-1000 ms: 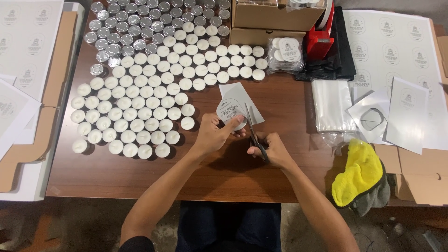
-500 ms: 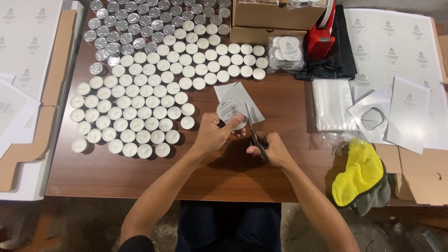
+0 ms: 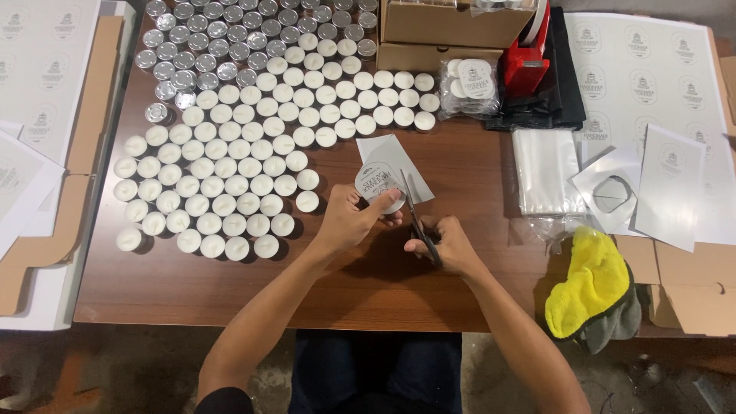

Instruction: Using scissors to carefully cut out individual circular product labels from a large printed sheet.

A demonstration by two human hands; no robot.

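Little had shifted since the earlier frames: both hands stayed low over the wooden table (image 3: 230, 295), the round printed label (image 3: 381, 185) still between them. That label lay just beside the white scrap of paper (image 3: 387, 152) it overlapped, near the edge of the field of white tealight candles (image 3: 230, 184). Reaching in from the near table edge with forearm angled up toward the label, the left hand (image 3: 349, 224) was curled, fingers pinching the label's lower rim. On the label's other side, the right hand (image 3: 445, 245) was closed around the handles of the scissors (image 3: 418, 218), whose blades pointed up along the label's right edge. Farther right of the label lay a yellow cloth (image 3: 590, 284).
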